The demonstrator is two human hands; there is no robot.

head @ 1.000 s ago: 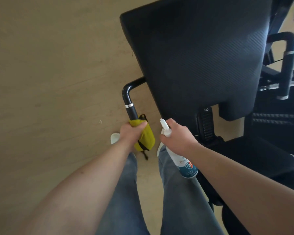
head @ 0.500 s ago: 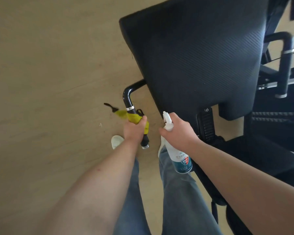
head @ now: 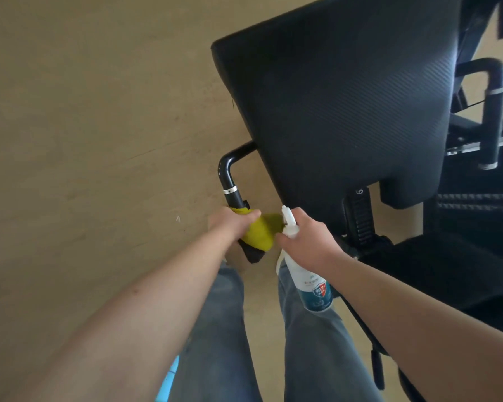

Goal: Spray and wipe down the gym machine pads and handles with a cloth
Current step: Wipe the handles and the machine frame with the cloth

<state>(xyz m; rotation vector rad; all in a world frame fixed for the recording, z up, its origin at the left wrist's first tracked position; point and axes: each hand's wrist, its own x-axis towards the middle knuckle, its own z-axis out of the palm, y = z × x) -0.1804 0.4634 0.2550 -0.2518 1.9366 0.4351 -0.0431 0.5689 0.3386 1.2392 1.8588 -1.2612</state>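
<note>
My left hand point(head: 230, 224) grips a yellow cloth point(head: 260, 232) wrapped round the lower part of the machine's left black handle point(head: 230, 181), just below its silver ring. The cloth hides the grip's lower end, with a dark bit showing under it. My right hand point(head: 308, 239) holds a white spray bottle point(head: 310, 282) by its neck, nozzle up and pointing left, close beside the cloth. The large black back pad point(head: 346, 97) rises above both hands.
A second black handle point(head: 494, 120) with silver rings stands at the far right. The black seat pad point(head: 447, 271) and frame lie lower right. Tan floor point(head: 84, 126) spreads to the left. My jeans-clad legs fill the bottom middle.
The cloth, flicked out left of the handle half a second ago, is now bunched to the right round the grip. My left hand has shifted along the handle; the bottle stayed close by.
</note>
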